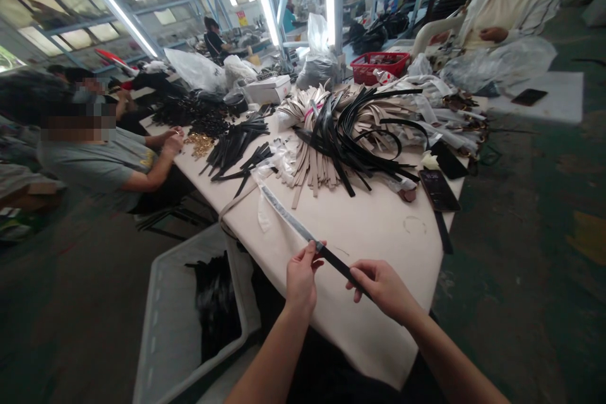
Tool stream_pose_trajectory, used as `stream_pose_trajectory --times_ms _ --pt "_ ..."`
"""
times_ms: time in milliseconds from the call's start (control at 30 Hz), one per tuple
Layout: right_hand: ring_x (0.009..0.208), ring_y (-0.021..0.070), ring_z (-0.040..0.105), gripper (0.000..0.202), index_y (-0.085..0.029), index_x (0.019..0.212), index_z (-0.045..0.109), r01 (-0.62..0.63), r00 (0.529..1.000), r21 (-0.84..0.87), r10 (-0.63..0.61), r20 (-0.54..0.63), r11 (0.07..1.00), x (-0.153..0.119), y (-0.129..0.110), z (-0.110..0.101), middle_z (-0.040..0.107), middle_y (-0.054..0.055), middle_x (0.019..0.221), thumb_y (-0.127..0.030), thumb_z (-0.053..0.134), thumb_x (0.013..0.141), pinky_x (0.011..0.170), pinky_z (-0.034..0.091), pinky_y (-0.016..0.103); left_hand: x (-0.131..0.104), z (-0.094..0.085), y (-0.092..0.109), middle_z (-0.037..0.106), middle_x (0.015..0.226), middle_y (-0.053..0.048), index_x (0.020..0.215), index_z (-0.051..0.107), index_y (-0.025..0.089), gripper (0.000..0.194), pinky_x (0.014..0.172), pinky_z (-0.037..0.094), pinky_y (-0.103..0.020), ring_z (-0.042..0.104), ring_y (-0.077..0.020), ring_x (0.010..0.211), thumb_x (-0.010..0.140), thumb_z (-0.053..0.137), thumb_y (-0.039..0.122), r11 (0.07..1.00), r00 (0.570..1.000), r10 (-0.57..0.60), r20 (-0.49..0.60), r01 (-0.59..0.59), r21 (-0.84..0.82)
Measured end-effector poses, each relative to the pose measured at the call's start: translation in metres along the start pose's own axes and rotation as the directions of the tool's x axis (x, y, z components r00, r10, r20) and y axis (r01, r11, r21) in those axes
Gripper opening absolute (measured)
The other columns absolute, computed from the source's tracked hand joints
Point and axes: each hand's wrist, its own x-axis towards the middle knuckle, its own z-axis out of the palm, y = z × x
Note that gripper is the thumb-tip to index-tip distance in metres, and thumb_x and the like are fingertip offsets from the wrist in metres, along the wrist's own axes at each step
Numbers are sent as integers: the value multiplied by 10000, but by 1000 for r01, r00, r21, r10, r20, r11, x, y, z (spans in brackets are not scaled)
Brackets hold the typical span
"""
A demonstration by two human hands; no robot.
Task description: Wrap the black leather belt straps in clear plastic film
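A black strap (337,260) runs slantwise over the near part of the table, its far portion inside a long clear plastic sleeve (288,214). My left hand (302,278) is closed in a pinch where the strap enters the sleeve. Nearer to me, my right hand (381,287) grips the bare end of the strap between thumb and fingers. Beyond both hands lies a heap of beige straps (310,167), with long black straps (348,139) curling over it. The sleeve's far end reaches toward that heap.
A white bin (158,303) holding black pieces stands at the table's left edge. On the table (379,227) are a phone (439,190), gold metal pieces (199,144) and a red basket (360,69). One person sits at left, another at back right.
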Motion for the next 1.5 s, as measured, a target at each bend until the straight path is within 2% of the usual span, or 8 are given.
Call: stream_pose_trajectory --times_ms 367,700,833,933,1000,1100,1367,1500 --pt "521 139 632 351 -158 854 672 -10 1000 59 10 -1 998 -5 0 6 736 45 771 -474 536 924 559 496 258 6 -8 8 751 1016 -158 901 776 123 316 710 455 -268 637 -176 822 751 807 400 997 1000 -4 -23 3 -81" --pt "374 51 391 322 -156 852 636 -91 995 188 81 61 978 -2 -4 -6 613 -19 585 -476 639 886 370 224 181 24 -26 -4 757 916 -119 900 744 108 328 636 476 -233 635 -128 686 725 838 369 972 995 -90 -40 79 -220" --pt "379 67 430 357 -197 1164 624 -38 999 336 24 46 941 17 -34 -23 695 6 681 -400 669 874 389 317 193 28 -30 -9 743 806 -70 871 707 130 275 621 509 -255 641 -134 618 732 833 331 940 988 -147 -40 127 -315" --pt "531 127 615 366 -163 1157 672 31 992 410 -78 98 911 39 -69 -33 765 106 919 -334 669 834 718 548 334 33 -33 -10 755 925 -125 901 693 115 261 614 523 -266 649 -138 621 800 769 344 936 983 -185 24 183 -300" --pt "668 182 684 366 -147 1121 707 60 973 448 -152 173 892 56 -95 -35 747 153 1080 -317 669 799 888 527 418 36 -34 -9 750 976 -152 901 686 107 262 610 525 -265 654 -139 628 833 733 355 938 979 -197 53 204 -280" --pt "769 201 695 399 -191 1162 690 172 955 383 -249 162 907 81 -129 -26 718 135 1181 -272 731 773 849 531 398 39 -35 -7 747 971 -149 886 670 112 261 609 523 -260 653 -138 631 858 704 369 941 981 -180 69 192 -278" --pt "627 148 581 231 -206 898 666 514 839 -110 -526 -139 850 132 -179 3 623 -12 666 -415 737 833 616 479 265 50 -26 -9 725 898 -121 787 630 132 295 648 519 -276 645 -142 643 869 655 414 940 987 -135 93 157 -302" --pt "595 139 540 202 -224 873 646 547 800 -147 -566 -197 824 144 -185 -5 541 -40 620 -425 667 882 645 497 280 53 -15 -11 674 679 -71 735 653 128 404 569 451 -264 581 -137 540 880 598 501 996 989 73 128 -78 37"
